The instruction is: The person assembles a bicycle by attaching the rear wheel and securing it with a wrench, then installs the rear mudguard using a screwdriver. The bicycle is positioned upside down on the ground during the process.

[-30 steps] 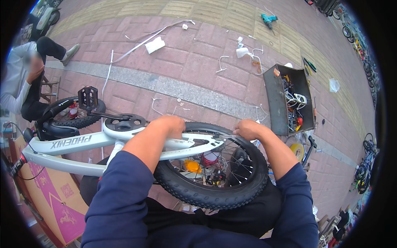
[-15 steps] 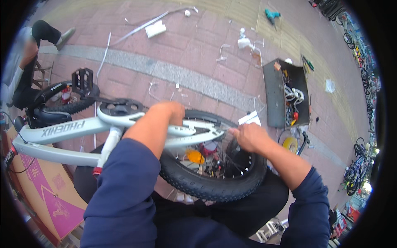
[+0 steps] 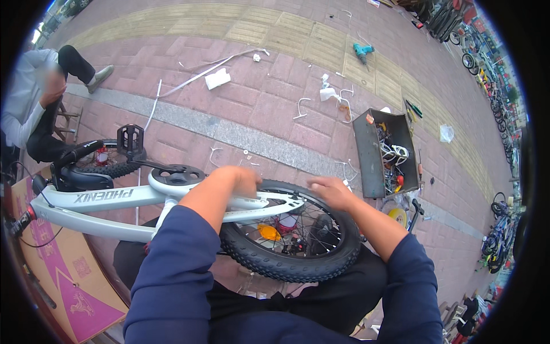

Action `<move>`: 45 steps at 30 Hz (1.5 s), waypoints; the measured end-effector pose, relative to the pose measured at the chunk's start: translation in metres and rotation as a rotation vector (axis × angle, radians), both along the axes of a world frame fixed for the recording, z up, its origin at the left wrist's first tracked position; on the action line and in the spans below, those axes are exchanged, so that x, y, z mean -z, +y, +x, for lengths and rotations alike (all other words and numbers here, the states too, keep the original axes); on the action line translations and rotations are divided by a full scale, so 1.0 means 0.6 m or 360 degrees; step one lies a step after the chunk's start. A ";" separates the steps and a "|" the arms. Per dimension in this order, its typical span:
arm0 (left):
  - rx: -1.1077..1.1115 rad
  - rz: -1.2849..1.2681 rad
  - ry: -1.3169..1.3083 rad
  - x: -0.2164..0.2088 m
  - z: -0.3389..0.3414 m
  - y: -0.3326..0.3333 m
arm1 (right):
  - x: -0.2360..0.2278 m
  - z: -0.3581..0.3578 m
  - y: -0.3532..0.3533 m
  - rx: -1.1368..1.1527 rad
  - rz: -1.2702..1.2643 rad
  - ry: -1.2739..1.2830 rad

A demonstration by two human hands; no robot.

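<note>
Now right hand (image 3: 334, 191) farther from frame end (image 3: 294, 200).

Bright, soft daylight spreads evenly over the paving (image 3: 269, 74), shadows faint. Motion blur smears the left hand (image 3: 246, 182) near the centre; fisheye distortion curves the outer scene, and the corners are black.
</note>
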State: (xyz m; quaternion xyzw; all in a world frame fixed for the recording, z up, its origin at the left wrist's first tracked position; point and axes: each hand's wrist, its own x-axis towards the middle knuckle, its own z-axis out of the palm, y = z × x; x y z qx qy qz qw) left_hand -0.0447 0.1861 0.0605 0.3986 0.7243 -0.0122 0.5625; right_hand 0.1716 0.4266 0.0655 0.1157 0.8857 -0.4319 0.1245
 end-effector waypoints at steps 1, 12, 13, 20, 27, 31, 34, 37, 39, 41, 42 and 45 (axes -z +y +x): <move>-0.0043 0.0060 0.0089 -0.012 -0.007 0.006 | 0.010 -0.010 -0.013 0.0091 -0.0251 0.0215; -0.0282 0.0403 0.1188 -0.429 -0.002 -0.124 | -0.024 -0.053 -0.052 0.0250 -0.0175 -0.0172; -0.0331 0.0373 0.1192 -0.458 0.026 -0.162 | -0.034 -0.060 -0.051 0.0228 0.0026 -0.0123; -0.0515 0.0719 0.1226 -0.380 0.169 -0.315 | 0.006 -0.059 -0.060 0.0519 0.0052 -0.0209; -0.0678 0.0299 0.1125 -0.359 0.156 -0.268 | 0.011 -0.060 -0.052 0.0023 0.0622 -0.0126; -0.0678 0.0273 0.1090 -0.346 0.148 -0.268 | -0.016 -0.070 -0.092 0.0902 -0.0052 -0.0010; -0.0680 0.0389 0.1093 -0.343 0.150 -0.252 | 0.050 -0.058 -0.052 0.0376 -0.0089 -0.0283; -0.0741 0.0452 0.1114 -0.341 0.150 -0.248 | 0.034 -0.074 -0.031 0.0622 0.0509 -0.0055; -0.0753 0.0469 0.1093 -0.337 0.150 -0.249 | 0.013 -0.078 -0.063 0.0725 0.0180 -0.0208; -0.0733 0.0504 0.1053 -0.332 0.146 -0.246 | 0.030 -0.055 -0.083 0.0516 0.0097 -0.0169; -0.0718 0.0558 0.1096 -0.325 0.146 -0.246 | 0.027 -0.057 -0.069 0.0364 -0.0082 -0.0341; -0.0764 0.0567 0.1056 -0.322 0.146 -0.245 | 0.021 -0.069 -0.070 0.0138 0.0242 -0.0396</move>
